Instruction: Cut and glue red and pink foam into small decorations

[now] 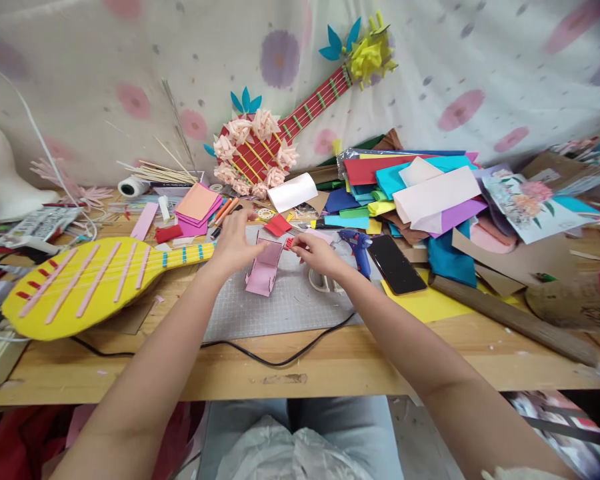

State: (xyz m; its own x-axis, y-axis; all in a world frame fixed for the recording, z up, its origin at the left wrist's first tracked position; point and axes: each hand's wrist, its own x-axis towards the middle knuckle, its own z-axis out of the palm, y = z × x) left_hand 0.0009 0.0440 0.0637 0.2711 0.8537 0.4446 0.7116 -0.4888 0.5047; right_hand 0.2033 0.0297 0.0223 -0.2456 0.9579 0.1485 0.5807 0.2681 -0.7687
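Observation:
My left hand [236, 244] grips the top left edge of a folded pink paper piece [264, 270] that stands on the grey cutting mat [280, 307]. My right hand [316, 252] is closed in a pinch at the piece's upper right, on a small red-and-pink bit [290, 243]. Both hands meet over the far middle of the mat. A blue glue gun [356, 245] lies just right of my right hand, with scissors handles [324, 283] under my wrist.
A yellow paper guitar [85, 283] lies at the left. A red paper guitar with paper roses [270, 150] leans on the backdrop. A pile of coloured paper sheets [420, 193] fills the right. A black phone [396, 265] and a black cable [260, 353] cross the wooden table [350, 367].

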